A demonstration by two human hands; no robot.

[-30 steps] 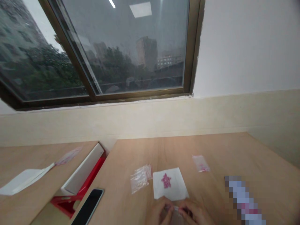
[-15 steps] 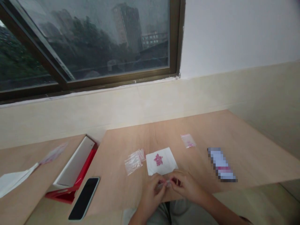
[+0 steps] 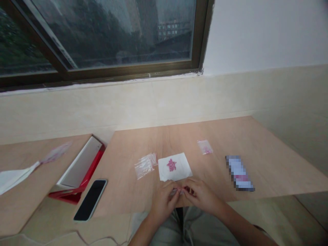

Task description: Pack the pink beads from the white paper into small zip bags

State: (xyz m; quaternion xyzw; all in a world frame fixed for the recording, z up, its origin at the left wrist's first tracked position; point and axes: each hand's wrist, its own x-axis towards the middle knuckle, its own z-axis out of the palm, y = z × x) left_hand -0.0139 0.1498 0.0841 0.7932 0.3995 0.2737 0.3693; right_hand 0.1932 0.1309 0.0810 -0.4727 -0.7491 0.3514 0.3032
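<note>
My left hand (image 3: 165, 200) and my right hand (image 3: 201, 195) meet at the near edge of the wooden table (image 3: 269, 160). Together they pinch a small clear plastic bag (image 3: 179, 191) with something dark pink inside; the fingers hide most of it. Just beyond my hands lies a white paper square (image 3: 174, 166) with a little pile of pink beads (image 3: 171, 164) on it.
A bunch of small clear bags (image 3: 145, 164) lies left of the paper, and another small bag with pink bits (image 3: 205, 147) right of it. A black phone (image 3: 90, 199) sits at the table's left corner. A red and white box (image 3: 79, 171) fills the gap to a second table.
The view has tilted down and shifted, so the table sits higher in frame and my forearms and lap show. My hands stay together on the small bag.
</note>
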